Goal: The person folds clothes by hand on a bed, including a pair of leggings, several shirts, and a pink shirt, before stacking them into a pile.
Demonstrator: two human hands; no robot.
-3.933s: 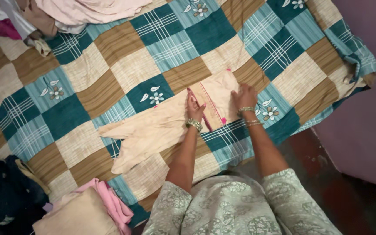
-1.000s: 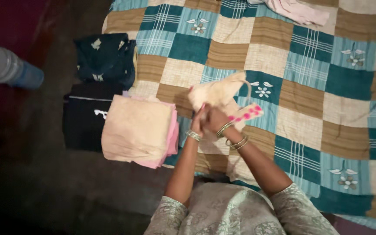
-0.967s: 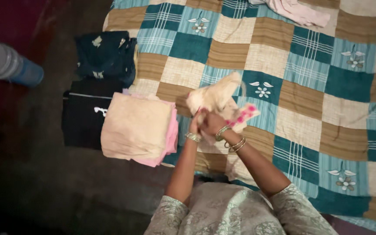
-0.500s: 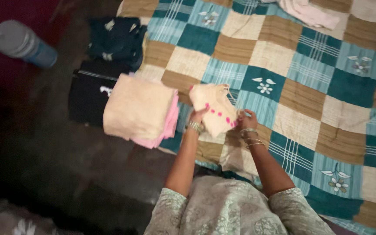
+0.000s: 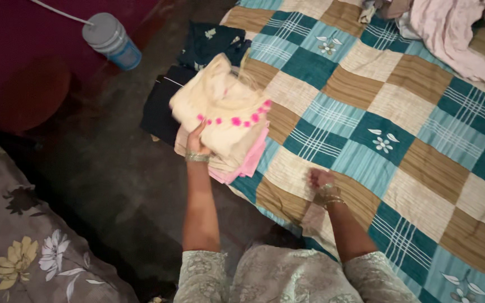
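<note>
A: Step in hand?

B: Stacking. Left hand [image 5: 196,143] holds the folded cream garment [image 5: 220,109] with the pink pom-pom trim, fingers clamped on its near edge, right over the pile of folded clothes [image 5: 237,160] at the bed's corner. Looks like it's being laid on top.

A: Right hand?

B: Right hand [image 5: 320,179] rests on the patchwork bedspread [image 5: 411,112], fingers curled loosely together, holding nothing.

A: What does the next move call for?

B: My guess: square the garment to the pile, then let go. The pile sits at the bed edge, half overhanging toward the dark floor [image 5: 113,168], so it could slide off.

A: Room around?

B: Open bedspread to the right. Dark folded clothes [image 5: 203,45] just behind the pile. Farther off, a bottle [image 5: 111,40] on the floor, and loose pink laundry [image 5: 450,33] at the far corner.
</note>
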